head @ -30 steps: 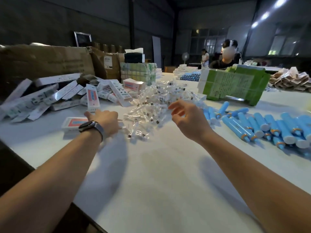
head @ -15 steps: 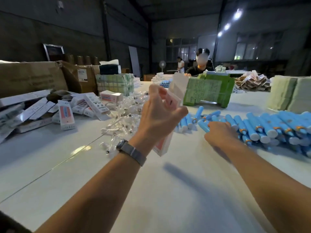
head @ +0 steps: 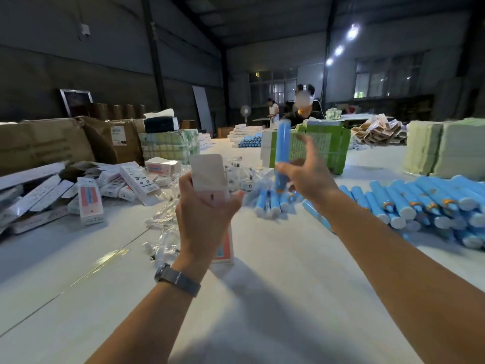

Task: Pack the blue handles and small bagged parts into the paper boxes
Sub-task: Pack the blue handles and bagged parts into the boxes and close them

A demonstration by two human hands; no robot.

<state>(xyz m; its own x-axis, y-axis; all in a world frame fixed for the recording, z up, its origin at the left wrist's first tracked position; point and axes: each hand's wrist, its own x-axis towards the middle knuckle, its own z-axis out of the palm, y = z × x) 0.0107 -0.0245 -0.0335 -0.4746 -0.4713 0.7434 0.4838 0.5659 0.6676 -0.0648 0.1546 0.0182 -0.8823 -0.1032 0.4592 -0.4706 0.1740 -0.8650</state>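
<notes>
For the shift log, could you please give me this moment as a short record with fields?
Left hand: left hand grips an upright paper box, top flap open
Right hand: right hand holds one blue handle upright, apart from the box
Handle supply: pile of blue handles on the white table, right side
Bagged parts: heap of small clear bags behind the left hand
Spare boxes: loose paper boxes at left
Packing step: handle not yet in the box
</notes>
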